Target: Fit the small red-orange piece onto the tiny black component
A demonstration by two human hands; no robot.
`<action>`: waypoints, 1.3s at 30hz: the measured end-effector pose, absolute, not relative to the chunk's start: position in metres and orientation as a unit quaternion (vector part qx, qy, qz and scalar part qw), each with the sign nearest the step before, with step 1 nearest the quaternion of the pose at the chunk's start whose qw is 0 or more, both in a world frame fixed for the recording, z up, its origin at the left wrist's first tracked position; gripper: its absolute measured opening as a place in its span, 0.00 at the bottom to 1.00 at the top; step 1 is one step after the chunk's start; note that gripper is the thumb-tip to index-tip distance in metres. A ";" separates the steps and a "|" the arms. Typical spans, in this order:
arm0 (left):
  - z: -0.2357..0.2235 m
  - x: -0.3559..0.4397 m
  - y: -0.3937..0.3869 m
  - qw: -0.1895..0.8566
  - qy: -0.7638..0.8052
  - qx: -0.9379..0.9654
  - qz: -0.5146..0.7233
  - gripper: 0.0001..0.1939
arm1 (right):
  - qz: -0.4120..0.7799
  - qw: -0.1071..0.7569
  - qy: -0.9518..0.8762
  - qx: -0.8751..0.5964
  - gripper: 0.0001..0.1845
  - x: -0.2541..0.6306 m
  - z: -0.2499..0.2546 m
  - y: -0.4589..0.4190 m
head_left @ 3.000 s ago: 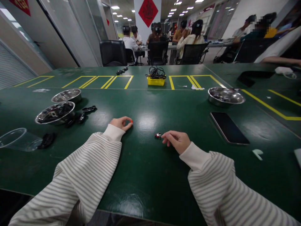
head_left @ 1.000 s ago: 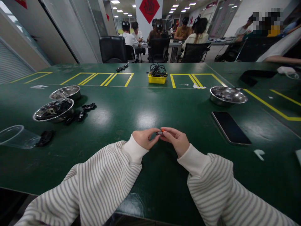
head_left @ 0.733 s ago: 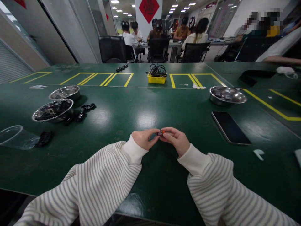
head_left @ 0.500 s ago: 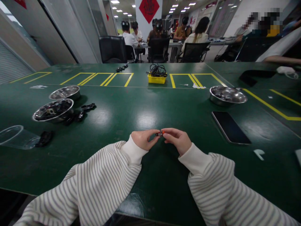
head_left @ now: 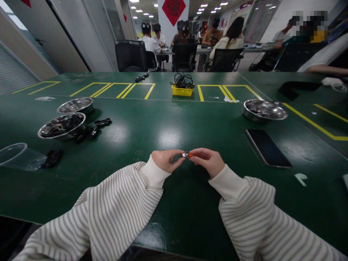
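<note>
Both my hands meet over the green table [head_left: 174, 119], just above its surface. My left hand [head_left: 165, 160] pinches the dark end of a tiny part [head_left: 186, 155] with a metal middle and an orange-red tip. My right hand [head_left: 209, 161] pinches the orange end of the same part between thumb and forefinger. The fingers of both hands are closed on it. Striped sleeves cover both forearms.
Two steel bowls [head_left: 62, 125] with dark parts stand at the left, with loose black pieces [head_left: 94, 131] and a tipped clear cup [head_left: 16, 156] nearby. A third bowl [head_left: 265, 110] and a phone [head_left: 268, 147] lie at the right. A yellow bin [head_left: 181, 90] of cables sits far back. Other people sit beyond.
Three seconds ago my hands were apart, the left pinching an orange bit and the right by a small part on the table. They have since come together. In the last second the right hand shifted slightly right.
</note>
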State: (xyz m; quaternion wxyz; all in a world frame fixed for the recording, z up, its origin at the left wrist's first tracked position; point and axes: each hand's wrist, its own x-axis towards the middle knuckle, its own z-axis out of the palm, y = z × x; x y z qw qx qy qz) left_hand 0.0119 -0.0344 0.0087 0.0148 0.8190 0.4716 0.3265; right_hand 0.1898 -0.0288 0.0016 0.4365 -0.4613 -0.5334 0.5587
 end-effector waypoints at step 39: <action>0.014 -0.049 0.008 -0.059 0.587 0.751 0.296 0.16 | 0.446 0.437 -0.628 -0.465 0.11 0.195 0.002 -0.032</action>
